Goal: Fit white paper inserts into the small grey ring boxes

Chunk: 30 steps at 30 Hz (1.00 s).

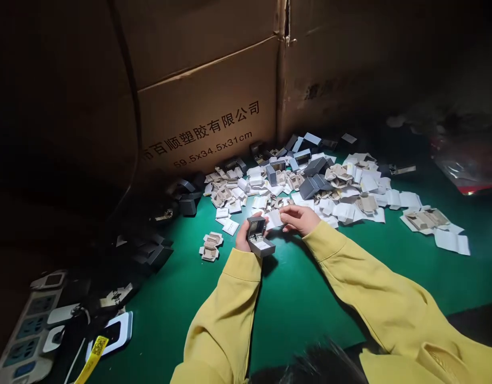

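Note:
My left hand (243,237) is closed around a small dark grey hinged box (261,237), whose lid stands up and whose inside looks pale. Just right of it, my right hand (300,218) pinches a white folded paper slip (274,219) between thumb and fingers. The slip's left end lies close to the raised lid; I cannot tell whether they touch. Beyond both hands spreads a heap of white papers (344,212), brown-grey card inserts (222,192) and more dark boxes (315,185). One unfolded card insert (211,246) lies left of my left hand.
Large cardboard cartons (206,106) wall off the back of the green table (310,298). At the lower left are a power strip (28,330), a white-framed device (113,333) and a yellow tag (94,357). A clear plastic bag (466,160) lies at the right.

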Motion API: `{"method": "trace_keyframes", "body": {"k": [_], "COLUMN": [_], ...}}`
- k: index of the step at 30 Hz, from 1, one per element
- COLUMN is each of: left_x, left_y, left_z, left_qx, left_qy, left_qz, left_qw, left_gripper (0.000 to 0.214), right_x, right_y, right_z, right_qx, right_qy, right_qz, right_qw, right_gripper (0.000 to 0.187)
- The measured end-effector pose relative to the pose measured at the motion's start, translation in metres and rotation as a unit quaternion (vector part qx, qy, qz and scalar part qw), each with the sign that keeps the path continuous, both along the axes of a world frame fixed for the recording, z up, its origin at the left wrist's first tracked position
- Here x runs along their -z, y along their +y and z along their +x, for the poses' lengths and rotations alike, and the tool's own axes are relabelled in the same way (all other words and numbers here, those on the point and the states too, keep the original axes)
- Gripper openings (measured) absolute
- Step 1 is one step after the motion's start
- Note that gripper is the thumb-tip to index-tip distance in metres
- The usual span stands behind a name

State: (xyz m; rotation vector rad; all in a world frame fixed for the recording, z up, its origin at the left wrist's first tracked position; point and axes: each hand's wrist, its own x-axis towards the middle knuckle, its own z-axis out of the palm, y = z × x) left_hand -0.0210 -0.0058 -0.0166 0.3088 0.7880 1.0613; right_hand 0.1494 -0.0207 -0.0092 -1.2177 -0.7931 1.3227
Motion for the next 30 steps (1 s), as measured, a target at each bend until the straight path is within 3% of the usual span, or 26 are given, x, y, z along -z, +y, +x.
{"method": "trace_keyframes", "body": {"k": [3,6,9,12,16,18,19,21,23,24,25,27,28,30], "left_x": [-0.004,-0.009,-0.010,-0.009,-0.009,-0.015,-0.019,-0.028,-0.035,-0.037,-0.038,-0.037,-0.036,-0.035], "left_y": [0.000,0.001,0.000,-0.004,-0.003,0.001,0.004,0.008,0.010,0.011,0.010,0.010,0.010,0.010], "left_z": [-0.001,-0.003,0.000,0.004,0.000,-0.010,-0.017,-0.028,-0.033,-0.034,-0.033,-0.030,-0.028,-0.028], "left_qx": [0.023,0.046,0.055,0.060,0.031,-0.035,-0.073,-0.124,-0.103,-0.068,-0.021,0.056,0.067,0.007], "left_qy": [0.007,-0.020,-0.018,0.031,0.171,0.301,0.375,0.491,0.573,0.609,0.640,0.681,0.688,0.682], "left_qz": [0.017,0.034,0.077,0.126,0.234,0.355,0.429,0.566,0.633,0.639,0.633,0.606,0.596,0.594], "left_qw": [1.000,0.998,0.995,0.990,0.957,0.884,0.819,0.651,0.510,0.464,0.434,0.407,0.408,0.427], "left_gripper": [0.031,0.030,0.042,0.056,0.065,0.064,0.062,0.058,0.049,0.043,0.037,0.033,0.034,0.039], "right_x": [-0.001,-0.008,-0.019,-0.024,-0.017,-0.011,-0.008,-0.002,0.002,0.004,0.005,0.007,0.007,0.007], "right_y": [0.001,-0.003,-0.010,-0.014,-0.012,-0.009,-0.007,-0.004,-0.002,-0.001,-0.001,0.000,0.000,0.000], "right_z": [0.002,0.003,0.001,-0.004,-0.007,-0.004,-0.002,0.002,0.004,0.005,0.005,0.006,0.006,0.006], "right_qx": [-0.024,0.096,0.201,0.185,0.174,0.191,0.196,0.199,0.193,0.186,0.178,0.162,0.157,0.151], "right_qy": [0.010,-0.078,-0.246,-0.352,-0.425,-0.457,-0.470,-0.487,-0.495,-0.496,-0.495,-0.492,-0.489,-0.485], "right_qz": [-0.019,0.049,0.188,0.320,0.351,0.341,0.340,0.342,0.334,0.326,0.316,0.296,0.289,0.282], "right_qw": [0.999,0.991,0.930,0.860,0.816,0.799,0.791,0.779,0.779,0.783,0.789,0.803,0.808,0.814], "right_gripper": [0.043,0.035,0.018,0.011,0.014,0.015,0.015,0.016,0.016,0.016,0.016,0.016,0.016,0.017]}}
